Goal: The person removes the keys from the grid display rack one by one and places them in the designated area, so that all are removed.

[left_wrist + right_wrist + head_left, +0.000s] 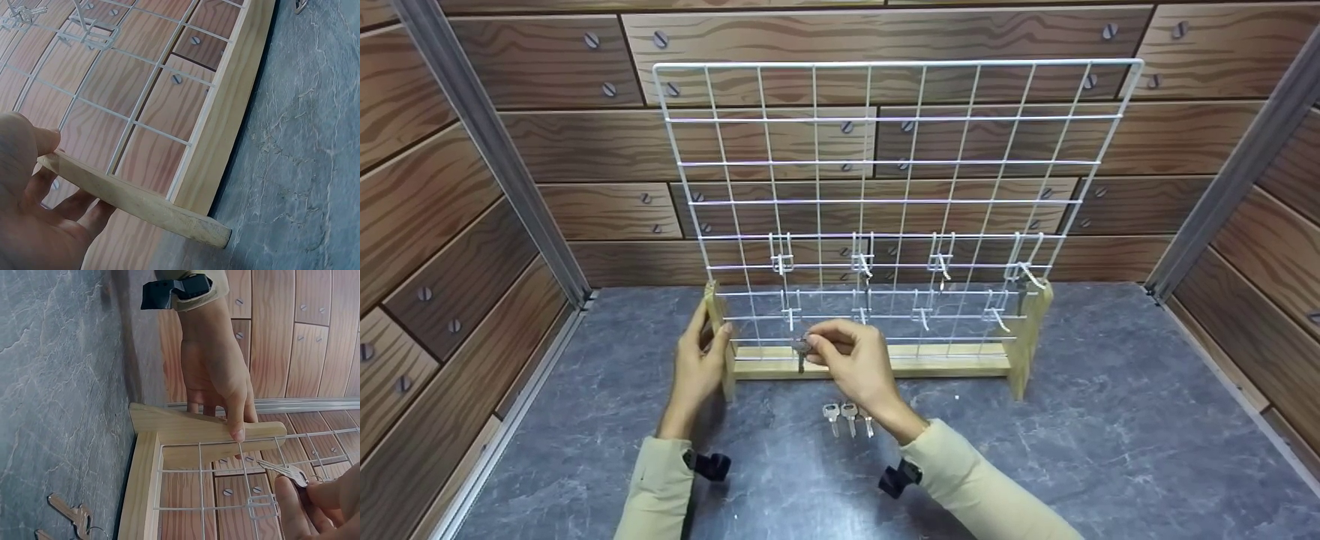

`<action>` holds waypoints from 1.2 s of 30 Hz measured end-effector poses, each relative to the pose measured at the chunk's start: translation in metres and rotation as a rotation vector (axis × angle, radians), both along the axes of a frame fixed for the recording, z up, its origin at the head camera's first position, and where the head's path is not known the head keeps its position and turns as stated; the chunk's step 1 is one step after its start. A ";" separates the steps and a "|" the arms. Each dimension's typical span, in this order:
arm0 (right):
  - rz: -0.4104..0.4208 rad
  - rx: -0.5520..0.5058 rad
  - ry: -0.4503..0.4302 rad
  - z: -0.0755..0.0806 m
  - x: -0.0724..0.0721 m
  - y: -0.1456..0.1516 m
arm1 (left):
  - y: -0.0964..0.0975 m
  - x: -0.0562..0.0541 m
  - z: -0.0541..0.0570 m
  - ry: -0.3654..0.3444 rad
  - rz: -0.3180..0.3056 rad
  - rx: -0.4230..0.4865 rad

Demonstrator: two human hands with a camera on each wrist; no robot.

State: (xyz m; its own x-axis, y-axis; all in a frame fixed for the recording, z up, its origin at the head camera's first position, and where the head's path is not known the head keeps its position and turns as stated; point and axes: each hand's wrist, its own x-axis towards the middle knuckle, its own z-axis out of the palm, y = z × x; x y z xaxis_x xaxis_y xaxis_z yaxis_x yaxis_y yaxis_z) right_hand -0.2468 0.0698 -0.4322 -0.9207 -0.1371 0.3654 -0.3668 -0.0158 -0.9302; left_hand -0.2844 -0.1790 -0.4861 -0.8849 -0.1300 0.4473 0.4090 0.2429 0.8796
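Observation:
A white wire grid (896, 172) stands in a wooden frame (945, 364) on a grey table. My left hand (701, 352) grips the frame's left upright (718, 330), thumb in front and fingers behind; the left wrist view shows that hand (39, 214) curled round the wood (135, 197). My right hand (817, 346) pinches a silver key (801, 351) just in front of the grid's lower left, below a white hook (790, 315). The right wrist view shows the key (287, 471) between my fingertips (315, 506), close to a hook (261, 506).
Three more keys (846, 417) lie on the table in front of the stand. Two rows of white hooks (937, 262) hang on the grid; something dark hangs by the upper right hook (1021, 296). Wood-pattern walls (457, 225) close in the back and sides.

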 end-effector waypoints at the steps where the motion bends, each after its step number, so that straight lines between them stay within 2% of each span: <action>1: 0.004 -0.006 -0.004 0.000 0.001 0.001 | 0.000 0.000 0.000 -0.002 -0.001 -0.001; 8: 0.026 -0.031 -0.040 -0.003 0.004 0.010 | 0.000 0.000 -0.001 -0.026 -0.006 -0.005; 15: 0.018 -0.012 -0.049 -0.005 0.006 0.021 | 0.001 0.000 0.000 -0.025 0.012 -0.013; 28: -0.005 0.039 -0.096 -0.014 0.007 0.040 | 0.001 0.002 0.001 -0.041 0.006 0.008; 36: -0.006 0.068 -0.073 -0.022 0.005 0.051 | 0.000 0.002 0.000 -0.024 -0.001 0.010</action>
